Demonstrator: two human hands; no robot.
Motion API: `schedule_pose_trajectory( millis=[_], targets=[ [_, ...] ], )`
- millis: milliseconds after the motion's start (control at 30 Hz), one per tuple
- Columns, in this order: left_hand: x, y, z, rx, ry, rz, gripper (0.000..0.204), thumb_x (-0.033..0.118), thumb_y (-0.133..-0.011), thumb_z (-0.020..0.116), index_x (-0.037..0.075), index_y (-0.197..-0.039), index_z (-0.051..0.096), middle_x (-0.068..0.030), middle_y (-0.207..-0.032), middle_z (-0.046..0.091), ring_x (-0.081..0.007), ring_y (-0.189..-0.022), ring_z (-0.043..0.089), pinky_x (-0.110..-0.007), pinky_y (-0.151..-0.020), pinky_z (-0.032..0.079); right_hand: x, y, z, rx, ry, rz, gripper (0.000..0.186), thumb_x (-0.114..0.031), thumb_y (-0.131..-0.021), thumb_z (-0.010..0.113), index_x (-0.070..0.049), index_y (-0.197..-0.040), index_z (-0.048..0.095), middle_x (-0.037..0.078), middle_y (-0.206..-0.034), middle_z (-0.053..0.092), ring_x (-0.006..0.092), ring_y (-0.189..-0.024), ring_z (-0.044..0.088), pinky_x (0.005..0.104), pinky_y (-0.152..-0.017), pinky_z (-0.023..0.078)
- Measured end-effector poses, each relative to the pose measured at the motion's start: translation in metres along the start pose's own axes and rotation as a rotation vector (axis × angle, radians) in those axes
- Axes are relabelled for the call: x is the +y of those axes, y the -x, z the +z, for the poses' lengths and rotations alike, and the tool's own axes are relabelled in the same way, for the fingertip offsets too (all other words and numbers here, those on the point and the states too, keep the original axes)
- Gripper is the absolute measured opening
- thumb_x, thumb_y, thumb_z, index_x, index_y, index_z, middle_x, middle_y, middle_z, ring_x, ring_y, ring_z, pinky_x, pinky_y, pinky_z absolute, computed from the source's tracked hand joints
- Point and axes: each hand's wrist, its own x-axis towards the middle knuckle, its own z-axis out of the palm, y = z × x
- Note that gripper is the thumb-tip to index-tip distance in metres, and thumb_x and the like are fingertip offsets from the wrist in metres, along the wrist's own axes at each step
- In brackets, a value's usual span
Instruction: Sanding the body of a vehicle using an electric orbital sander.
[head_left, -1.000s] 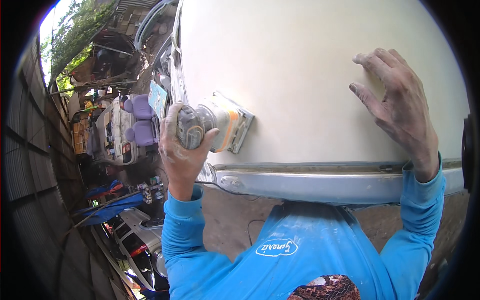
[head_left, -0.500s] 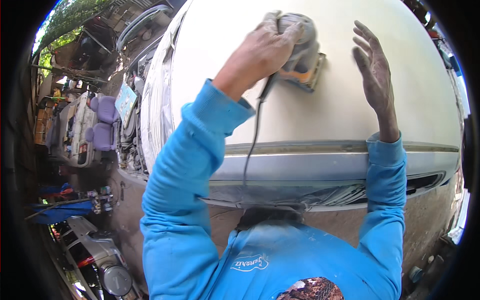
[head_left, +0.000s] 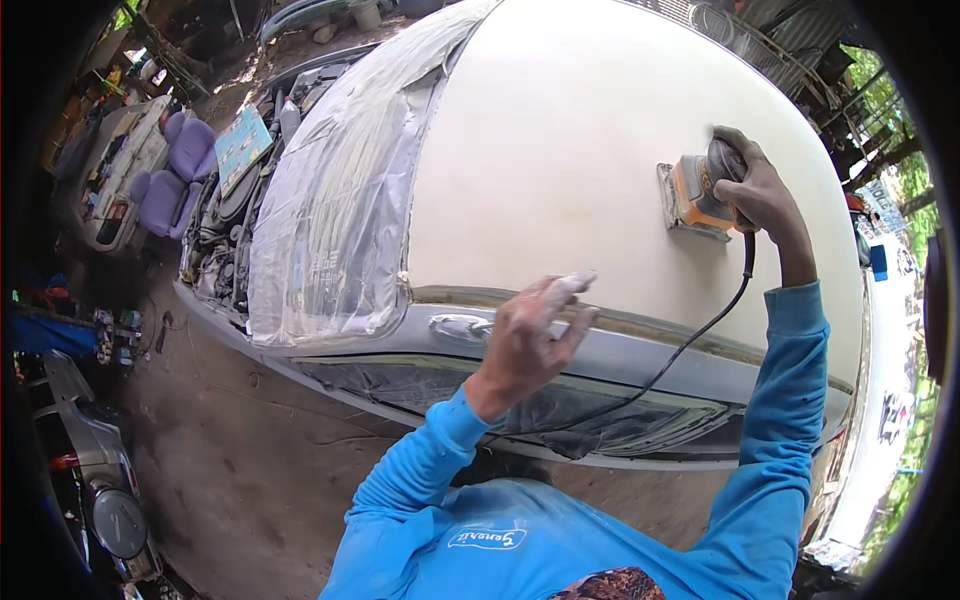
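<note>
My right hand [head_left: 758,190] grips an orange and grey electric sander [head_left: 703,190] by its rounded top. The sander's square pad lies toward the roof, at the right part of the pale cream car roof [head_left: 540,150]. From the sander a black cord [head_left: 690,345] loops down over the roof edge and along the car's side. My left hand [head_left: 535,340], dusty white at the fingertips, hovers over the near roof edge with its fingers apart and nothing in it. Beneath that hand run the roof's trim strip and the grey side frame.
Plastic sheeting [head_left: 330,220] covers the windscreen at the left, beyond which the engine bay [head_left: 225,230] lies exposed. Farther left stand purple car seats [head_left: 170,175] and a silver car part with a round cover [head_left: 118,522]. Bare dirt floor [head_left: 230,420] lies below the car.
The sander has passed from my left hand to my right and sits farther right on the roof. My left hand has come down to the near edge. The view has swung.
</note>
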Motion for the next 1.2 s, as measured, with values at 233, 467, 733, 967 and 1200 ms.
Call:
schedule_pose_trajectory(
  millis=[233, 467, 733, 967, 1200],
  targets=[
    [-0.069, 0.045, -0.117, 0.368, -0.109, -0.220, 0.026, 0.002, -0.091, 0.072, -0.002, -0.117, 0.070, -0.0110, -0.097, 0.074, -0.0169, -0.082, 0.071, -0.031, -0.075, 0.056, -0.104, -0.084, 0.069, -0.121, 0.288, -0.053, 0.066, -0.023, -0.069, 0.073, -0.017, -0.133, 0.061, 0.019, -0.133, 0.060, 0.0335, -0.123, 0.062, 0.0402, -0.107, 0.051],
    [-0.129, 0.049, -0.174, 0.474, -0.099, -0.341, 0.025, 0.004, -0.091, 0.072, 0.002, -0.116, 0.071, -0.0078, -0.092, 0.072, -0.0154, -0.076, 0.068, -0.030, -0.068, 0.054, -0.188, -0.110, 0.150, -0.160, 0.413, -0.316, 0.059, -0.022, -0.072, 0.072, -0.023, -0.131, 0.065, 0.007, -0.127, 0.062, 0.0282, -0.115, 0.065, 0.0396, -0.105, 0.055],
    [-0.114, 0.031, -0.181, 0.270, -0.059, -0.150, 0.029, 0.002, -0.084, 0.076, 0.001, -0.113, 0.070, -0.0112, -0.087, 0.069, -0.0207, -0.071, 0.067, -0.032, -0.063, 0.054, -0.233, -0.210, 0.189, -0.085, 0.572, -0.158, 0.056, -0.027, -0.080, 0.066, -0.014, -0.135, 0.062, 0.017, -0.120, 0.068, 0.0294, -0.108, 0.070, 0.0388, -0.098, 0.055],
    [-0.082, 0.053, -0.122, 0.028, -0.132, 0.013, 0.035, 0.017, -0.078, 0.083, 0.003, -0.108, 0.072, -0.0098, -0.093, 0.070, -0.0251, -0.078, 0.066, -0.037, -0.068, 0.055, -0.239, -0.304, 0.219, -0.070, 0.592, -0.069, 0.057, -0.040, -0.086, 0.062, -0.009, -0.134, 0.063, 0.016, -0.117, 0.072, 0.0283, -0.105, 0.072, 0.0403, -0.095, 0.055],
    [-0.070, 0.056, -0.094, -0.021, -0.208, -0.122, 0.036, 0.024, -0.075, 0.083, 0.007, -0.105, 0.073, -0.0036, -0.100, 0.065, -0.0239, -0.092, 0.060, -0.038, -0.081, 0.045, -0.250, -0.287, 0.216, -0.239, 0.491, -0.166, 0.059, -0.050, -0.091, 0.058, -0.002, -0.125, 0.063, 0.022, -0.103, 0.070, 0.0310, -0.085, 0.074, 0.0407, -0.077, 0.061]
  ],
)
